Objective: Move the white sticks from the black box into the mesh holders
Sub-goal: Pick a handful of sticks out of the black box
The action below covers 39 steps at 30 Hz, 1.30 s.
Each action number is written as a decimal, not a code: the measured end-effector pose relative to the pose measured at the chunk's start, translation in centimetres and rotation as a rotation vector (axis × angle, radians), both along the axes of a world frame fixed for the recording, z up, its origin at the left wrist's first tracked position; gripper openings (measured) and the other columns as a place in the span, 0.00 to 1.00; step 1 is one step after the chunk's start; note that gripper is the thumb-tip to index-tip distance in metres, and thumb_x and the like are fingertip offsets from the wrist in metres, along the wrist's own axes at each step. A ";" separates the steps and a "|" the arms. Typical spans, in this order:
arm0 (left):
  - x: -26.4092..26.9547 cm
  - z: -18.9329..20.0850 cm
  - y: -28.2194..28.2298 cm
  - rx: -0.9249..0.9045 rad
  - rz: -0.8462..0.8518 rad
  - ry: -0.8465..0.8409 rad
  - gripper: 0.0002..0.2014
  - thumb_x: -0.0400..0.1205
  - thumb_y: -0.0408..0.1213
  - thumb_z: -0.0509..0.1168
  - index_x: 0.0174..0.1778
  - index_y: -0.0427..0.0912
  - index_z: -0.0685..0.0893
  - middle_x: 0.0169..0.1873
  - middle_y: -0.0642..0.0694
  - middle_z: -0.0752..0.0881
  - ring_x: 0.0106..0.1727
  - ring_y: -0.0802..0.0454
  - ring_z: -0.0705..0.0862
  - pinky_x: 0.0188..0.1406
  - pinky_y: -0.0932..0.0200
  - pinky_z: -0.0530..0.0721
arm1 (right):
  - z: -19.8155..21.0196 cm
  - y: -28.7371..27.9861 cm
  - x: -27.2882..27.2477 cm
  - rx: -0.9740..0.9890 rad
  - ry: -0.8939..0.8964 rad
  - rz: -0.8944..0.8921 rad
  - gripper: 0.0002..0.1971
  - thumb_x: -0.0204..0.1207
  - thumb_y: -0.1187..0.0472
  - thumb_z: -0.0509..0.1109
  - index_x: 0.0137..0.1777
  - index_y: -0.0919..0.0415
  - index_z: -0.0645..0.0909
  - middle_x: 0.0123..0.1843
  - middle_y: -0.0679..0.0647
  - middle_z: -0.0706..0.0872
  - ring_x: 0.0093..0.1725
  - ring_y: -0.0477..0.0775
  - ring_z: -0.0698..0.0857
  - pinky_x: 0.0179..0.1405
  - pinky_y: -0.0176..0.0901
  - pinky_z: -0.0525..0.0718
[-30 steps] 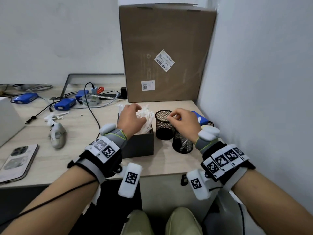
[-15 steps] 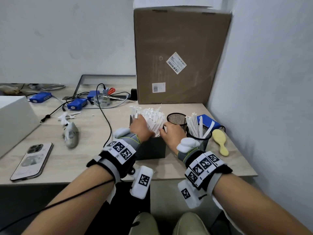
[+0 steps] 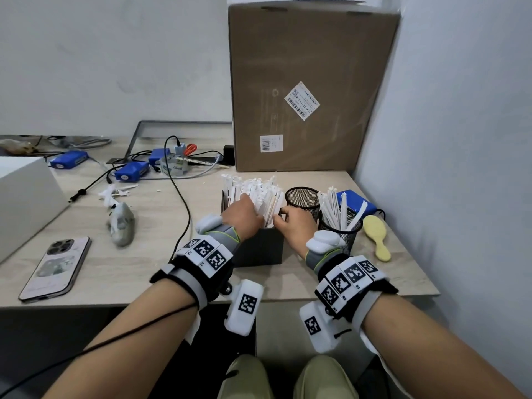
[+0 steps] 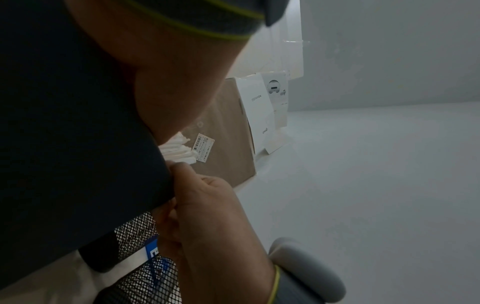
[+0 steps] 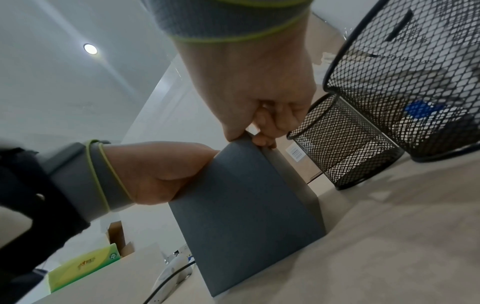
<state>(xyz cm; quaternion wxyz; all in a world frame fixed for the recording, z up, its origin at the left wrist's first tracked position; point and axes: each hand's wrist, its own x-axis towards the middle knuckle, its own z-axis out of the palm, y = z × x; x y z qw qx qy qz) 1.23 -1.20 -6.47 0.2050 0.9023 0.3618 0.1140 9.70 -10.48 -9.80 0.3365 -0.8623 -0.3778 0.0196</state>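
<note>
The black box (image 3: 262,246) stands at the desk's front middle, packed with white sticks (image 3: 259,191). My left hand (image 3: 241,213) reaches into it from the left, its fingers curled down among the sticks and mostly hidden. My right hand (image 3: 293,224) sits at the box's top right corner. In the right wrist view the right hand (image 5: 259,115) pinches there with curled fingers and thumb, against the sticks' right edge. An empty mesh holder (image 3: 302,198) stands just right of the box. A nearer mesh holder (image 3: 342,228) has several white sticks (image 3: 334,203) in it.
A tall cardboard box (image 3: 311,82) stands behind and the wall runs close on the right. A yellow brush (image 3: 377,240) and a blue pack (image 3: 357,203) lie beside the holders. A black cable (image 3: 184,214), a grey lump (image 3: 122,226) and a phone (image 3: 57,266) lie to the left.
My right hand has come from above the nearer mesh holder back to the box's right corner. The left hand has stayed in the box on the sticks.
</note>
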 end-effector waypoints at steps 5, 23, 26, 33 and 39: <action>0.0 0.1 -0.2 0.005 -0.020 0.024 0.15 0.82 0.41 0.59 0.61 0.35 0.74 0.59 0.36 0.83 0.60 0.37 0.81 0.49 0.53 0.75 | -0.2 -0.1 0.1 0.017 -0.005 0.010 0.16 0.77 0.56 0.63 0.43 0.72 0.80 0.35 0.66 0.82 0.41 0.70 0.81 0.34 0.51 0.66; 0.1 0.2 0.1 -0.090 -0.136 0.008 0.15 0.78 0.46 0.69 0.44 0.36 0.79 0.51 0.31 0.85 0.46 0.38 0.80 0.36 0.59 0.66 | 0.2 -0.3 -0.3 -0.006 0.059 -0.025 0.18 0.78 0.55 0.63 0.28 0.58 0.64 0.27 0.55 0.71 0.36 0.62 0.74 0.33 0.48 0.61; -0.1 0.1 0.1 -0.108 -0.133 0.005 0.13 0.78 0.45 0.68 0.47 0.37 0.80 0.53 0.33 0.85 0.47 0.40 0.80 0.37 0.59 0.69 | 0.0 -0.3 -0.3 0.001 0.045 -0.025 0.15 0.79 0.53 0.63 0.35 0.62 0.71 0.34 0.62 0.78 0.38 0.64 0.77 0.33 0.48 0.62; -0.1 0.0 0.5 -0.249 -0.069 -0.127 0.11 0.83 0.37 0.59 0.57 0.35 0.74 0.46 0.37 0.80 0.44 0.45 0.75 0.42 0.57 0.71 | -0.3 -0.1 -0.2 -0.018 0.018 -0.022 0.18 0.81 0.50 0.61 0.43 0.67 0.77 0.45 0.68 0.86 0.48 0.70 0.83 0.36 0.48 0.65; -0.1 -0.1 0.7 -0.355 -0.140 -0.234 0.10 0.85 0.39 0.60 0.56 0.37 0.76 0.44 0.41 0.83 0.45 0.46 0.81 0.48 0.55 0.78 | -0.3 -0.2 -0.1 -0.024 0.028 -0.021 0.18 0.81 0.49 0.61 0.43 0.65 0.77 0.45 0.67 0.86 0.48 0.70 0.83 0.36 0.47 0.66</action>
